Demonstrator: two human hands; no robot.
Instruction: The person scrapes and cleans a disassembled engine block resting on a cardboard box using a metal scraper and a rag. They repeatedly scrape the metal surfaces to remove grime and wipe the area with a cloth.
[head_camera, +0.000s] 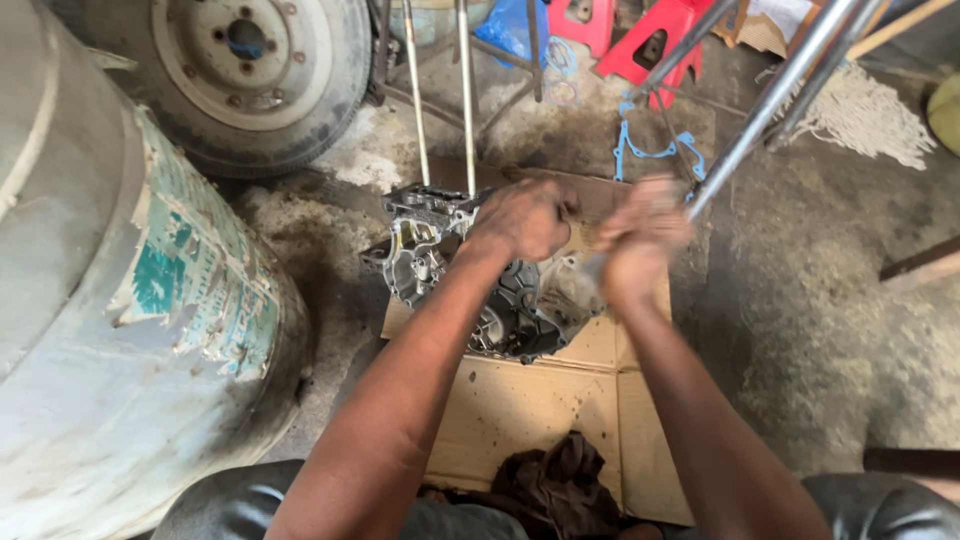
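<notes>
Cardboard (540, 400) flattened on the grimy floor is carrying your metal engine casing (470, 285), which sits toward its far edge, probably to keep it off the dirt. Your left hand (525, 218) is pressed down on top, fingers curled over it, looks like bracing. Your right hand (640, 240) is blurred, closed around a long metal rod (760, 110) whose axis runs from the casing up toward the far right.

Both hands (528, 218) (640, 240) forward, seemingly clenched.
</notes>
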